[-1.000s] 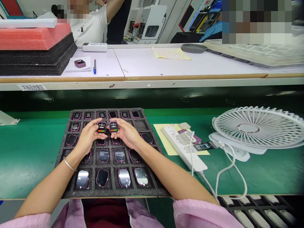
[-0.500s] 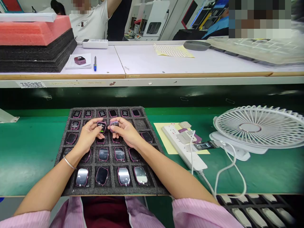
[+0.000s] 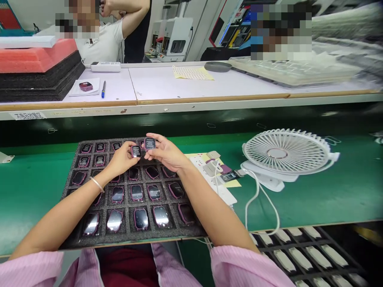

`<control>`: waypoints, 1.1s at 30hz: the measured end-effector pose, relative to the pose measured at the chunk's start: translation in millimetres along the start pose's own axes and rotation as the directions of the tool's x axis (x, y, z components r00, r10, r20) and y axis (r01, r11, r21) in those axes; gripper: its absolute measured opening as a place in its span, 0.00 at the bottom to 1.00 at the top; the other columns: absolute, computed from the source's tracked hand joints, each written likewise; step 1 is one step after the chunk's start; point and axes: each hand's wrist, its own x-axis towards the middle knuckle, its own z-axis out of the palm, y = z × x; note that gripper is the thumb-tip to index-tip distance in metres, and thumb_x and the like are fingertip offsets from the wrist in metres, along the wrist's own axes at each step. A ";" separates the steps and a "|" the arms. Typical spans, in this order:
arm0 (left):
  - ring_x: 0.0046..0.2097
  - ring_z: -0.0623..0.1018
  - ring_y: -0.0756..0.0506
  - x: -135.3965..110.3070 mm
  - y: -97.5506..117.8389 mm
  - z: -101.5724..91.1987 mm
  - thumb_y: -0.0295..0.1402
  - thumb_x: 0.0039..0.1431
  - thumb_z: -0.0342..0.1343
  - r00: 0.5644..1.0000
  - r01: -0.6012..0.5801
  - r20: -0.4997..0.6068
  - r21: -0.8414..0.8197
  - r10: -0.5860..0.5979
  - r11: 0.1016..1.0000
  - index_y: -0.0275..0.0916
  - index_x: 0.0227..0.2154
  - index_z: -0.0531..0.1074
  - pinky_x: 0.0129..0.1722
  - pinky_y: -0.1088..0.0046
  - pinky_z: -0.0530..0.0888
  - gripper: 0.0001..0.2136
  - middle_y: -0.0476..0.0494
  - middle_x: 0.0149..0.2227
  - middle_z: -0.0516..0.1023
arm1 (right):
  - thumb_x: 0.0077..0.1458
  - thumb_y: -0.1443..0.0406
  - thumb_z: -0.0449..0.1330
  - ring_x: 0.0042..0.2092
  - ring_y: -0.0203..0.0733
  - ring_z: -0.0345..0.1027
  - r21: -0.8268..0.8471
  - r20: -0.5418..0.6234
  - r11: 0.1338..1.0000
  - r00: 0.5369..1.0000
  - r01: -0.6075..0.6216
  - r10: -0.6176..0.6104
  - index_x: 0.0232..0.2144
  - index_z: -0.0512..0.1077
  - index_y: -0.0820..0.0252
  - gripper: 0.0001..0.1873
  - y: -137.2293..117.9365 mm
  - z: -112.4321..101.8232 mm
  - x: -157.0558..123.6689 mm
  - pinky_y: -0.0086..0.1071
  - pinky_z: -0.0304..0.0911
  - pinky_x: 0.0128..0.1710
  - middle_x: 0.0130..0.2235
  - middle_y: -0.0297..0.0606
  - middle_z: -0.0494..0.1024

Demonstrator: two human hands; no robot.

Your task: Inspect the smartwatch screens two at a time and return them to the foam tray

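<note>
Your L hand (image 3: 121, 159) has its thumb & fingers pinching one purple-rimmed watch (image 3: 136, 151) by the edges, screen toward you, lines of white text lit on black. Your R hand (image 3: 169, 153) is pinching a 2nd watch (image 3: 150, 143) btwn thumb & fingers, also screen-up w/ text lines, a bit higher & farther R. The two are just beside each other; can't tell if they touch. Both are held over the far-middle part of the dark foam tray (image 3: 128, 223), which sits on the green tabletop (image 3: 30, 199) right in front of you.

Tray cells hold more purple-rimmed watches, one per filled cell: near rows w/ dark or shiny screens, some far-L ones w/ text lit. Some cells are hidden by your hands & arms. There's a thin bangle (image 3: 97, 184) on your L wrist.

To your R: white power strip (image 3: 226, 196), partly behind your R forearm, near a yellow sheet (image 3: 235, 184); then white fan (image 3: 277, 153) w/ white cable (image 3: 256, 193) looping nr tabletop edge.

Raised shelf (image 3: 161, 89) ahead: foam stack (image 3: 38, 59) far L, another watch (image 3: 86, 86) on white paper (image 3: 74, 91), blue pen (image 3: 103, 89) just beside.
</note>
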 end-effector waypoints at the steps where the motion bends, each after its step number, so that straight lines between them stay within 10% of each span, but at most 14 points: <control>1: 0.39 0.77 0.45 8.1 -0.1 6.9 0.31 0.52 0.61 0.999 -0.038 0.003 0.196 0.038 0.980 0.38 0.51 0.65 0.42 0.64 0.74 0.23 0.43 0.42 0.73 | 0.47 0.70 0.65 0.31 0.35 0.74 -0.107 -0.023 0.994 1.000 0.010 -0.013 0.53 0.61 0.56 0.30 0.4 -11.4 -1.7 0.32 0.71 0.32 0.40 0.35 0.75; 9: 0.50 0.66 0.33 33.5 -0.5 42.5 0.44 0.52 0.62 0.995 -0.084 0.085 0.542 0.045 0.836 0.42 0.51 0.75 0.50 0.53 0.65 0.24 0.36 0.46 0.68 | 0.49 0.67 0.65 0.40 0.43 0.67 -0.873 -0.065 0.486 0.998 -0.053 -0.008 0.51 0.72 0.59 0.24 20.3 -79.1 -15.4 0.42 0.68 0.47 0.41 0.38 0.65; 15: 0.49 0.66 0.35 -4.0 14.5 -25.8 0.48 0.57 0.57 0.974 -0.201 0.079 0.728 0.211 0.656 0.46 0.59 0.68 0.48 0.57 0.63 0.27 0.36 0.47 0.69 | 0.53 0.65 0.65 0.54 0.51 0.64 -0.949 -0.042 0.308 0.996 -0.063 0.076 0.62 0.62 0.60 0.36 12.2 -75.8 -15.9 0.45 0.60 0.58 0.47 0.43 0.61; 20: 0.48 0.69 0.33 -75.2 -3.3 -105.0 0.44 0.63 0.50 0.982 0.189 -0.167 0.884 -0.090 0.426 0.39 0.41 0.79 0.46 0.56 0.65 0.17 0.34 0.42 0.74 | 0.60 0.65 0.59 0.51 0.50 0.67 -0.937 0.238 0.268 0.971 0.222 0.026 0.54 0.71 0.60 0.20 16.4 -7.3 -3.8 0.43 0.61 0.56 0.46 0.45 0.66; 24: 0.50 0.71 0.29 -114.0 -30.0 -115.8 0.47 0.60 0.51 0.904 0.333 -0.226 0.905 -0.363 0.264 0.33 0.40 0.78 0.45 0.56 0.67 0.21 0.28 0.44 0.75 | 0.61 0.64 0.59 0.48 0.48 0.70 -0.852 0.491 0.292 0.856 0.434 0.161 0.50 0.73 0.60 0.15 31.7 84.0 11.7 0.41 0.64 0.52 0.47 0.45 0.68; 28: 0.51 0.72 0.29 -119.6 -44.8 -105.9 0.45 0.59 0.51 0.894 0.402 -0.291 0.858 -0.341 0.321 0.31 0.42 0.76 0.45 0.57 0.69 0.21 0.27 0.45 0.73 | 0.61 0.59 0.60 0.48 0.56 0.70 -0.905 0.392 0.266 0.894 0.332 0.217 0.44 0.74 0.65 0.15 47.5 148.4 31.8 0.49 0.63 0.50 0.47 0.51 0.69; 33: 0.43 0.75 0.36 -115.3 -42.9 -113.4 0.39 0.51 0.55 0.908 0.414 -0.350 0.672 -0.229 0.614 0.36 0.36 0.71 0.43 0.61 0.70 0.12 0.34 0.40 0.75 | 0.49 0.64 0.68 0.47 0.54 0.69 -0.908 0.344 0.307 0.927 0.287 0.151 0.35 0.70 0.63 0.14 51.6 166.7 43.1 0.43 0.63 0.45 0.44 0.48 0.70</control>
